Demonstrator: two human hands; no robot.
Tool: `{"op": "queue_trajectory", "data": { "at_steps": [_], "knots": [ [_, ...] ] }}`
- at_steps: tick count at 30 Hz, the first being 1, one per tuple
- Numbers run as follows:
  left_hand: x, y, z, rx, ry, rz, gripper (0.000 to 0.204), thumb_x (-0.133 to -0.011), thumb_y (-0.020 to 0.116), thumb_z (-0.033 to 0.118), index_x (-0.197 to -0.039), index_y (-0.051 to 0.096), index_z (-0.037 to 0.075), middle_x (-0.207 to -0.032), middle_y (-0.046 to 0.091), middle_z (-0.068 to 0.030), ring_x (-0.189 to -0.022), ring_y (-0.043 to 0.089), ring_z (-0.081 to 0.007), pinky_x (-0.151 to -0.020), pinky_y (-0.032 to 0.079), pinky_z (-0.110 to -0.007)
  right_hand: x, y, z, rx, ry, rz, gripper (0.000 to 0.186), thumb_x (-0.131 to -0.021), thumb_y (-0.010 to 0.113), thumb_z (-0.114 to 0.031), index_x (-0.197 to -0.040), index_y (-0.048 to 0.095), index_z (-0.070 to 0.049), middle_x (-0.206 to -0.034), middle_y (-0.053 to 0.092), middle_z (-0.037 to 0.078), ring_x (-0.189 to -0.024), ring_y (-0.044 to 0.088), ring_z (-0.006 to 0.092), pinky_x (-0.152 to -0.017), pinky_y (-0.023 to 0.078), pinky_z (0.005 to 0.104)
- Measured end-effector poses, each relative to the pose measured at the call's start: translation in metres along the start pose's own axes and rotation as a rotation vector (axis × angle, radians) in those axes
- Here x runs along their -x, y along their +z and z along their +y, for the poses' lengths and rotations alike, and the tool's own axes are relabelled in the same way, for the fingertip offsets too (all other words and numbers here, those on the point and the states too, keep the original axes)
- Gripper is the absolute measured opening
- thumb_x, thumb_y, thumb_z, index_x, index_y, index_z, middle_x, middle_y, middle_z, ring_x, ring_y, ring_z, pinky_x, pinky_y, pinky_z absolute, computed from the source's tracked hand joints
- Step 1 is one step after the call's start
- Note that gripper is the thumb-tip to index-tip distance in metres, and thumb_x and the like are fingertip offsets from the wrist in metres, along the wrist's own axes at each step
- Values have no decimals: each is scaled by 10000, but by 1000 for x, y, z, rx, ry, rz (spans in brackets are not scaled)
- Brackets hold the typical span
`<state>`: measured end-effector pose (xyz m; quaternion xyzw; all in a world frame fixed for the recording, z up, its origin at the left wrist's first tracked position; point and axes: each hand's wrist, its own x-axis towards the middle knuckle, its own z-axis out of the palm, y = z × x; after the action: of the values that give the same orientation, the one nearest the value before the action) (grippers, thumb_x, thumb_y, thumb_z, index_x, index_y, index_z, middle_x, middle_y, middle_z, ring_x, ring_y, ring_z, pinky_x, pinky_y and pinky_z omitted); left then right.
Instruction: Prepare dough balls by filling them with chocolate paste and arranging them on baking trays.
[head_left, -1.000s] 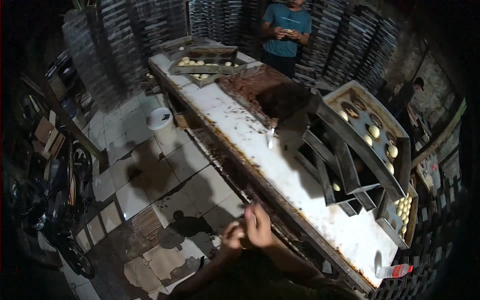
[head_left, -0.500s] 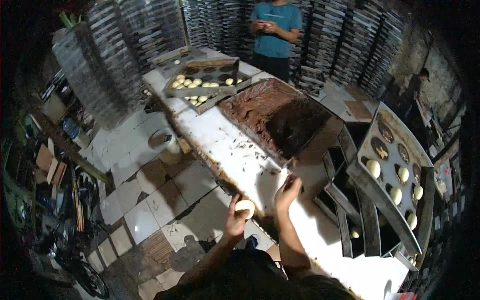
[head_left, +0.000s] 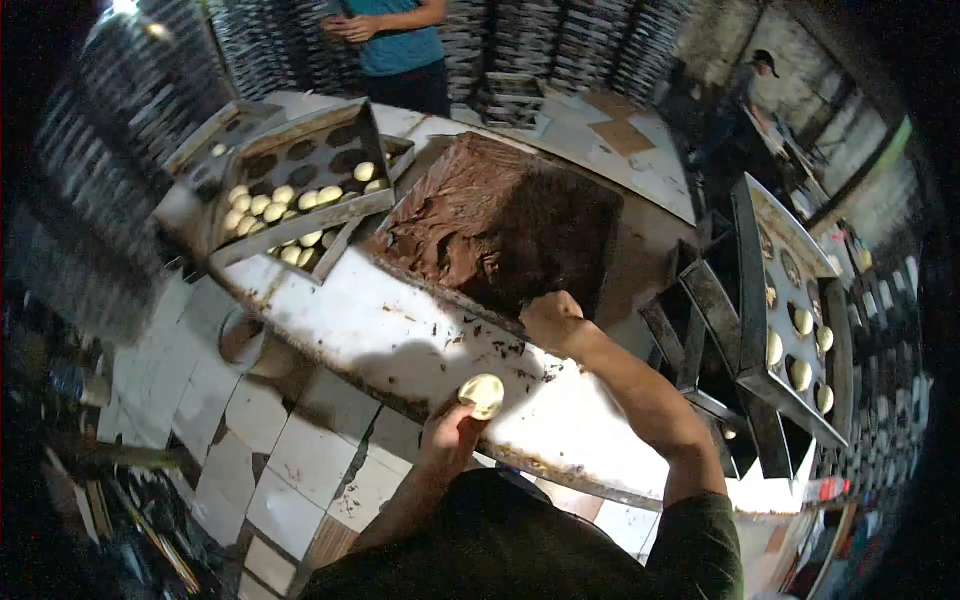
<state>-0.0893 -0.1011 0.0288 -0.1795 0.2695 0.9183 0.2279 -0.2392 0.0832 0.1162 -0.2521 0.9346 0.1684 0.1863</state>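
A pale, flattened round of dough [head_left: 482,397] rests in my left hand [head_left: 452,432], whose fingers curl around its lower side near the table's front edge. My right hand [head_left: 556,322] reaches over the near rim of a wide tray of smooth brown paste [head_left: 455,215]. The fingers of that hand are curled, and their tips are hidden in the shadow against the paste, so what they hold cannot be made out. Dark crumbs [head_left: 510,350] lie scattered on the white tabletop [head_left: 400,330] between the two hands.
Metal trays [head_left: 300,230] with pale dough balls overlap at the left. To the right leans a stack of metal trays [head_left: 755,330], the top one holding several dough balls. A person in a blue shirt [head_left: 405,45] stands across the table. Another person [head_left: 745,110] is far right.
My right hand has moved forward from the table's near side to the paste tray, and its fingers have curled. The dough stays in my left hand. The view has shifted.
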Motion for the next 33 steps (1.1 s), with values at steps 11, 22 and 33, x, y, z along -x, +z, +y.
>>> {"op": "queue_trajectory", "data": {
  "at_steps": [11, 22, 33],
  "knots": [
    [-42, 78, 71, 223, -223, -161, 360, -843, 427, 94, -1145, 409, -101, -1092, 508, -192, -1057, 482, -271, -980, 369, -409, 77, 72, -85, -1364, 370, 870, 139, -764, 533, 40, -894, 574, 13, -888, 565, 191, -843, 547, 284, -716, 442, 365],
    [-7, 46, 1, -11, 25, -342, 766, -760, 505, -29, -1380, 169, 270, -1188, 449, -166, -1057, 501, -265, -884, 431, -455, 107, 164, -42, -882, 465, 1063, 142, -789, 499, 4, -916, 554, 35, -832, 498, 193, -727, 498, 333, -618, 417, 389],
    [66, 6, -123, 47, -36, -255, 205, -809, 409, 22, -988, 508, 6, -906, 567, -69, -841, 545, -170, -717, 464, -308, 232, 98, -102, -928, -265, 849, 205, -716, 689, -124, -879, 611, -26, -903, 543, 112, -793, 556, 229, -645, 478, 303]
  ]
}}
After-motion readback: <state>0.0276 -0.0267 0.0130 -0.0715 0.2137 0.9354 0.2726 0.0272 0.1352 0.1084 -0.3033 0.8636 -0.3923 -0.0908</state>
